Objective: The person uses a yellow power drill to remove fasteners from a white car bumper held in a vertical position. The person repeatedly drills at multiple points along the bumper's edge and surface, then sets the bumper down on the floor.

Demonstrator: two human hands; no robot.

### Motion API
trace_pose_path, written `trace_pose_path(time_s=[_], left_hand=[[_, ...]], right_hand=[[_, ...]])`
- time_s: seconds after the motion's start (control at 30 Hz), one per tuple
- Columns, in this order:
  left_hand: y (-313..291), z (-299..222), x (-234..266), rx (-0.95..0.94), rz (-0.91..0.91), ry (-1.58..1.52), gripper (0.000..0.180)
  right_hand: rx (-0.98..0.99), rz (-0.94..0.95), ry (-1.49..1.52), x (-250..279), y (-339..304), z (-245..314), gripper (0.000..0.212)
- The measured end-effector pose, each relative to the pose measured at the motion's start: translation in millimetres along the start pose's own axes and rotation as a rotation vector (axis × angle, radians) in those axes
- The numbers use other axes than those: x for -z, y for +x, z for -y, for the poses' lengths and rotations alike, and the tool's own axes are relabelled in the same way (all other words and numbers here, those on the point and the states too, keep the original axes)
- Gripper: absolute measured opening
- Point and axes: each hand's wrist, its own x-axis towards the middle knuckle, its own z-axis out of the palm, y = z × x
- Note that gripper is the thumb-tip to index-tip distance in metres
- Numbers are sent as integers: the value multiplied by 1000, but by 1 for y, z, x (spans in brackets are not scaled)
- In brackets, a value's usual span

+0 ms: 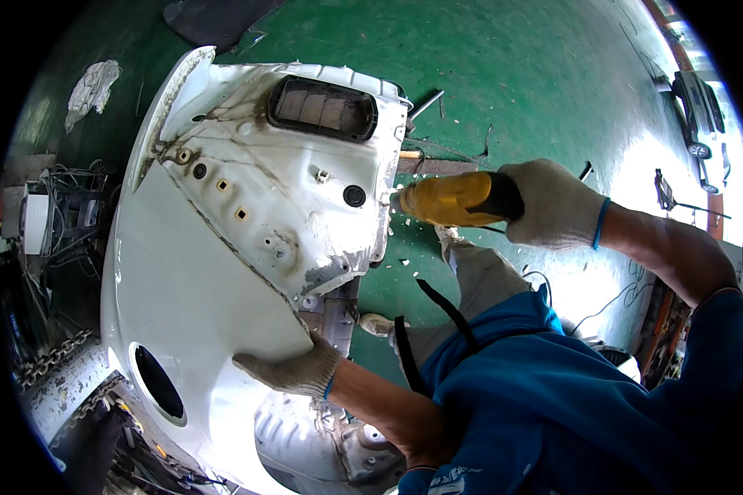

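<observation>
My right hand (553, 203), in a pale knit glove with a blue cuff, is closed round the handle of a yellow and black power drill (446, 200). The drill's nose points left and meets, or nearly meets, the right edge of a white car body section (297, 177); the exact contact is too small to make out. My left hand (293, 369), gloved the same way, lies on the lower edge of the smooth white outer panel (190, 280), its fingers stretched out along the surface. A rectangular black-framed vent (322, 108) and round black plugs (354, 195) sit in the body section.
Pale chips lie on the green floor (504, 91) near the drill. A crumpled white cloth (92, 92) and a dark panel (215, 18) are farther off. Chains (54, 360) and tangled cables (73, 202) fill the left side. My trousered leg (487, 280) is beside the body section.
</observation>
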Motion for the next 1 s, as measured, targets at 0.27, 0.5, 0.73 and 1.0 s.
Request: trace_pose_path(time_s=[0.27,0.5,0.73,1.0], left_hand=[[-11,5,1,-338,-9,767,80],[-1,14,14,-590,41,948,86],[3,11,15,-1038,118,1237,82],[3,16,12,-388,79,436,53]], right_hand=[[123,162,-648,3,-11,35,35],[267,63,-769,-15,-18,42,33],[110,69,-523,15,0,51,35],[34,-3,-235,13,2,37,34]])
